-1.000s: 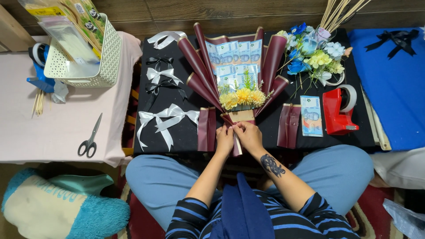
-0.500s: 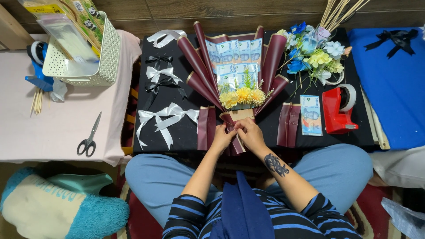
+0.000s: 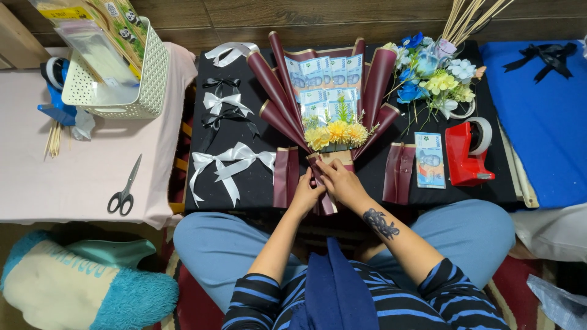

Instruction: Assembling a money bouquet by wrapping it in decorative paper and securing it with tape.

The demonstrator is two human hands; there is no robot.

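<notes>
Both hands close around the narrow base of a bouquet [image 3: 327, 122] made of maroon paper cones, fanned blue banknotes and yellow flowers: the left grip [image 3: 304, 194] wraps the stem end from the left side, and the right grip [image 3: 340, 182] presses fingers onto it from the right, the two touching each other over the wrapped handle. That bouquet lies flat on the black counter [image 3: 244, 128], fanning away from the grips toward the far edge.

Just left of the left grip lies a folded maroon paper sheet [image 3: 285, 176], and beyond it a large white ribbon bow [image 3: 225, 164]; smaller black and white bows [image 3: 223, 101] sit farther out on that side. Right of the right grip are a second maroon sheet [image 3: 398, 173], a loose blue banknote [image 3: 430, 159] and a red tape dispenser [image 3: 467, 151]. Far right, beyond these, lies a bunch of blue, white and yellow artificial flowers [image 3: 431, 73]. Well off to the left, scissors [image 3: 125, 188] rest on a pink cloth beside a white basket [image 3: 143, 82].
</notes>
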